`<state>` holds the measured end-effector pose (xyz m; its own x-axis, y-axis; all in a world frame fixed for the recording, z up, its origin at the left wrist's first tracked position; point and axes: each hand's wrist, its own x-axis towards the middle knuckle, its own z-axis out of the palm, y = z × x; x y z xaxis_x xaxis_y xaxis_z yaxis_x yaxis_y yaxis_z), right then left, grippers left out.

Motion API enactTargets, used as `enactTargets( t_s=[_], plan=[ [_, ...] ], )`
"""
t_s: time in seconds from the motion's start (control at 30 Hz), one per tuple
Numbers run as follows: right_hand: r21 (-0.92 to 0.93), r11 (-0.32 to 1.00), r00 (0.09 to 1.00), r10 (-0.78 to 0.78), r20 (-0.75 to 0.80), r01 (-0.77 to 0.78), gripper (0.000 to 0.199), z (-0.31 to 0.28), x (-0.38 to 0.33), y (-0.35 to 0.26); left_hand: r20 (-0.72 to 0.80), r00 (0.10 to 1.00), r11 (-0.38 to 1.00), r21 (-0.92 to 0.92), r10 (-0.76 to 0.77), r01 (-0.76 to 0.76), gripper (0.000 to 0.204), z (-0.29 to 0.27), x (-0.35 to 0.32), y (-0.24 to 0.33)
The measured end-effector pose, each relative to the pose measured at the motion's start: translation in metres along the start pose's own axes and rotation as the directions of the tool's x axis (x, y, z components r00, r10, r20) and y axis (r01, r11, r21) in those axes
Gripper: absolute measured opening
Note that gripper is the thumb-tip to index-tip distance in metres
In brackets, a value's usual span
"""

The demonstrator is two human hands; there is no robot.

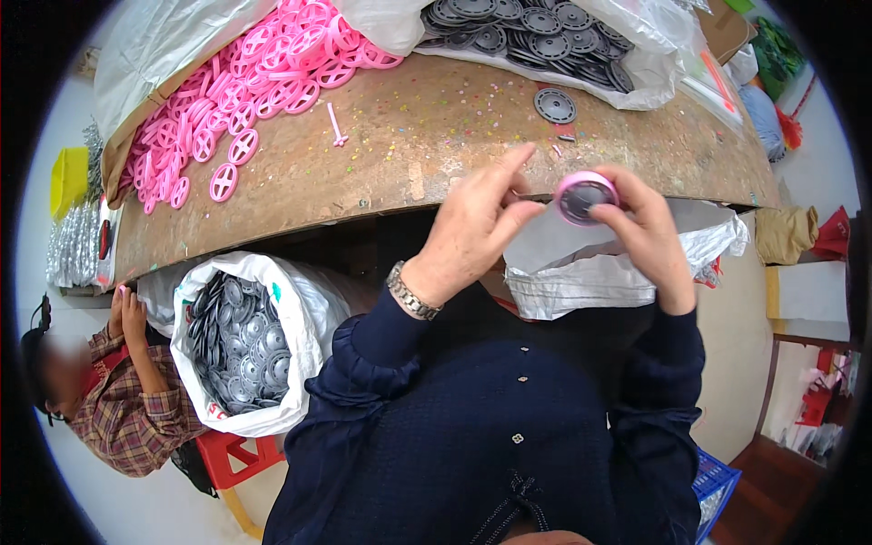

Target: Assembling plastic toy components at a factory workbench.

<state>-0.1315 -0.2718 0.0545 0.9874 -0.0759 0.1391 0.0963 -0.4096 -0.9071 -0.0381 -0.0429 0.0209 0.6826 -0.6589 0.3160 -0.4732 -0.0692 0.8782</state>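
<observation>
Between the thumb and fingers of my right hand (649,222) is a small toy wheel (583,200), a dark disc with a pink rim round it. My left hand (472,213) is just to its left, index finger and thumb stretched apart, with nothing visible in it; its other fingers are partly hidden. Both hands are over the near edge of the brown table (436,127). A loose grey disc (555,105) lies on the table beyond the wheel. Farther left, pink spoked rings (241,116) form a heap, and dark grey discs (549,45) are piled at the back.
Below my hands an open white sack (581,295) hangs at the table edge. At left, another white sack (304,350) full of grey discs stands near a red stool (238,459). A co-worker (136,400) sits beyond it. A pink stick (337,127) lies on the table.
</observation>
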Motion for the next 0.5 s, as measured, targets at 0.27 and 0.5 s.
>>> enactTargets(
  t_s=[0.27, 0.5],
  plan=[
    [-0.801, 0.586, 0.989, 0.138, -0.047, -0.119, 0.024, -0.053, -0.014, 0.013, -0.159, 0.983, 0.975, 0.215, 0.089, -0.054, 0.025, -0.027, 0.003, -0.012],
    [-0.629, 0.775, 0.942, -0.258, -0.217, 0.067, 0.028, -0.002, 0.066, 0.021, -0.157, 0.962, 0.935, 0.313, 0.223, -0.166, 0.017, -0.023, 0.006, -0.014]
  ],
)
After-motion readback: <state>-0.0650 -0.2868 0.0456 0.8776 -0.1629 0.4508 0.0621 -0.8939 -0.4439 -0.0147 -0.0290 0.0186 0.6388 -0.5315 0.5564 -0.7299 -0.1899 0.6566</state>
